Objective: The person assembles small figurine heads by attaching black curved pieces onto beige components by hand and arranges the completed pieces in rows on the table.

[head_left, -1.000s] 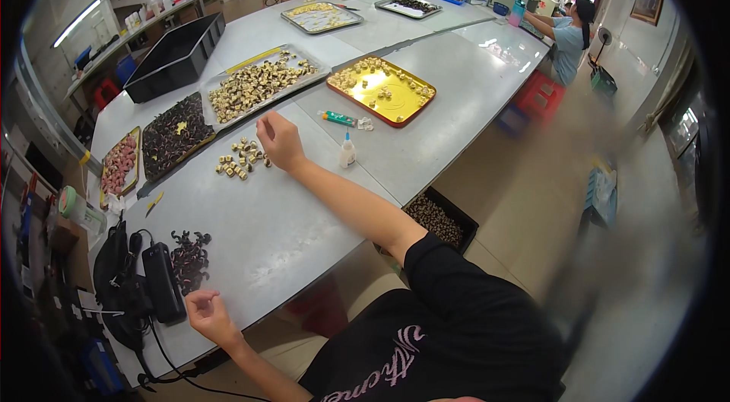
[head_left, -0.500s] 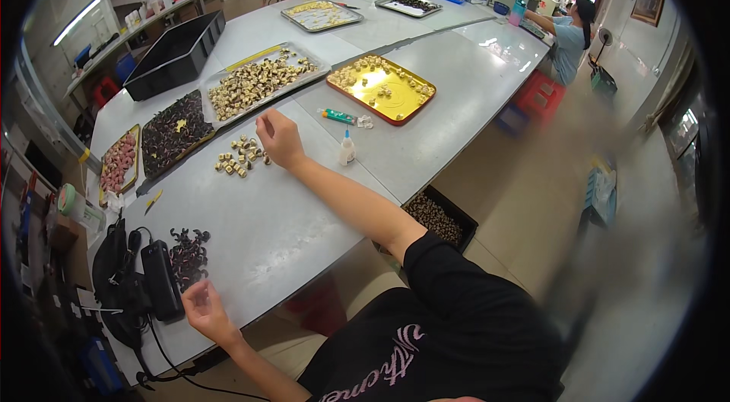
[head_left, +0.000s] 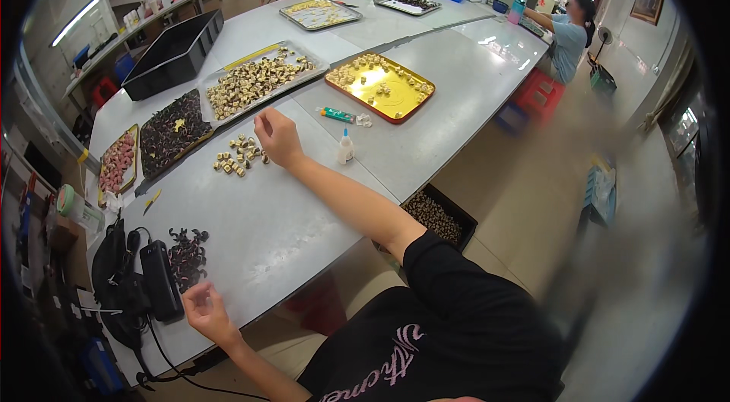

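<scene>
My right hand (head_left: 278, 137) is curled closed beside a small pile of cream-and-dark cube-like pieces (head_left: 233, 164) on the grey table. Whatever its fingers hold, if anything, is hidden. Down at the table's near edge, my left hand (head_left: 206, 312) has its fingers bent together, and I cannot make out anything between them. Just beyond it lies a heap of small dark curved pieces (head_left: 188, 254). A small white glue bottle with a blue tip (head_left: 345, 148) stands upright to the right of my right hand. Behind the bottle lies a green tube (head_left: 335, 114).
Beyond my hands are a tray of cream-and-dark pieces (head_left: 310, 76), a gold tray (head_left: 395, 106), a sheet of dark pieces (head_left: 171, 139) and a tray of pink pieces (head_left: 118, 162). A black power adapter (head_left: 160, 280) sits at left, near a yellow knife (head_left: 153, 202). Co-workers sit around the table.
My hands stay almost where they were. Across the table, the hand of the person in red has moved inward to the left.
</scene>
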